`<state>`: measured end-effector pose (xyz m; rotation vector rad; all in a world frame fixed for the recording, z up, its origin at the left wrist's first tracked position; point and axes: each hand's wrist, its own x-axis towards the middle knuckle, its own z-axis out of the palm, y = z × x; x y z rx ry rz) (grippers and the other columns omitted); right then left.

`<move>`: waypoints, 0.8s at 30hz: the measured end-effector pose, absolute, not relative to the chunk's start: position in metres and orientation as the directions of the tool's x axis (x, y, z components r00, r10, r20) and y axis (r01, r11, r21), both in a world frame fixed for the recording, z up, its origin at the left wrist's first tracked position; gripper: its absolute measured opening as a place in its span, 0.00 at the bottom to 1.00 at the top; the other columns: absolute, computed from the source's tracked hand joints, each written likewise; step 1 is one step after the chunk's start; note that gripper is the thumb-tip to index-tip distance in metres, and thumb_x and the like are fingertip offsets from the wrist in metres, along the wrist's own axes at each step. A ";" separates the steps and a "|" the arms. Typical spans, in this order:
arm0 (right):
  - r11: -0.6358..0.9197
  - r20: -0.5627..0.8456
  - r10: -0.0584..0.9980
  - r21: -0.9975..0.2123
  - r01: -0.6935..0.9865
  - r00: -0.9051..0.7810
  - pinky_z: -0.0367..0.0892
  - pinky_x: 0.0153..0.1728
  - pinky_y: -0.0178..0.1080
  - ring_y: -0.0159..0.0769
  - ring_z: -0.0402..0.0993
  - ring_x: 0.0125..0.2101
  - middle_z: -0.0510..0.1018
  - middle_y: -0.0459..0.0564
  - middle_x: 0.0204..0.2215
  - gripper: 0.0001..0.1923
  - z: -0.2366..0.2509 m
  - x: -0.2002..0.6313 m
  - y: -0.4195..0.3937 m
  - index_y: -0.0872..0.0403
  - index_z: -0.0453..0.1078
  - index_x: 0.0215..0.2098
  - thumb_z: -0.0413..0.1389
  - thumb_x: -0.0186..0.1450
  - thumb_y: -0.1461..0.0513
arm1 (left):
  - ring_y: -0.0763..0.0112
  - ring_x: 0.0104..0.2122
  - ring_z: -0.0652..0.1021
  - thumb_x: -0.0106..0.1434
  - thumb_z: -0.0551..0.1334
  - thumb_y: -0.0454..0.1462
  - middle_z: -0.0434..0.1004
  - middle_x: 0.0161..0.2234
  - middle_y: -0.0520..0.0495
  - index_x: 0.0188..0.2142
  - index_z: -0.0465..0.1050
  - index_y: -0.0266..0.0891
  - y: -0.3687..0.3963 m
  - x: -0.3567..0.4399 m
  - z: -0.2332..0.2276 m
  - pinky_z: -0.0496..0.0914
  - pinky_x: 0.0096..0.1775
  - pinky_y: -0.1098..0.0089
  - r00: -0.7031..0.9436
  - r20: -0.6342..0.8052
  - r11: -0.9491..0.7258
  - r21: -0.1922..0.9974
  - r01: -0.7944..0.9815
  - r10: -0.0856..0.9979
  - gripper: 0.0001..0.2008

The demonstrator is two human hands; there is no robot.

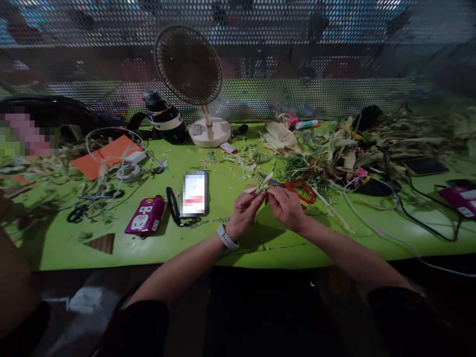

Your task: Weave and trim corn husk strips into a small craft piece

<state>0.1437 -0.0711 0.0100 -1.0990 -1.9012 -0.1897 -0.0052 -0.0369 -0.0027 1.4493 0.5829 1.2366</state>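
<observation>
- My left hand [243,210] and right hand [286,207] meet above the green table [260,248], fingers pinched shut on a small pale husk bundle [260,186] held between them.
- Red-handled scissors [297,191] lie on the table just behind the bundle.
- A phone [194,194] lies left of my hands, and a magenta power strip [146,215] farther left.
- Loose husks [334,153] are piled to the right rear.
- A desk fan [189,69] stands at the back.

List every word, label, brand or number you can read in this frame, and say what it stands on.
No text can be read.
Phone on the green table: screen blurred out.
Magenta device: white markings too small to read.
Small red and white packet by the fan: print too small.
Dark bottle: pale band, no legible lettering.
Left hand and right hand pinch a small husk piece: unmarked.
</observation>
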 end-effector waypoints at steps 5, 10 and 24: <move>0.463 0.474 0.877 -0.796 0.390 -0.074 0.64 0.25 0.33 0.29 0.68 0.21 0.74 0.45 0.22 0.16 0.022 0.136 -0.083 0.52 0.67 0.33 0.49 0.71 0.51 | 0.63 0.43 0.76 0.61 0.65 0.47 0.81 0.33 0.45 0.34 0.83 0.44 -0.041 -0.010 -0.001 0.71 0.49 0.60 0.335 0.373 -0.310 0.923 -0.226 0.865 0.12; 0.106 0.132 0.962 -0.987 -0.121 -0.240 0.64 0.21 0.33 0.27 0.67 0.17 0.70 0.40 0.17 0.24 0.023 0.136 -0.077 0.53 0.65 0.31 0.58 0.60 0.41 | 0.59 0.43 0.78 0.57 0.69 0.49 0.82 0.37 0.43 0.30 0.82 0.42 -0.044 -0.016 -0.007 0.73 0.48 0.57 0.372 0.259 -0.163 0.949 -0.270 0.891 0.13; -0.210 -0.092 0.863 -0.960 -0.187 -0.496 0.59 0.22 0.31 0.25 0.64 0.16 0.71 0.41 0.15 0.27 0.013 0.135 -0.071 0.56 0.70 0.29 0.59 0.59 0.40 | 0.69 0.34 0.81 0.44 0.77 0.46 0.81 0.28 0.49 0.26 0.79 0.40 -0.034 -0.019 0.018 0.77 0.39 0.69 0.404 -0.150 0.354 0.793 -0.496 0.902 0.16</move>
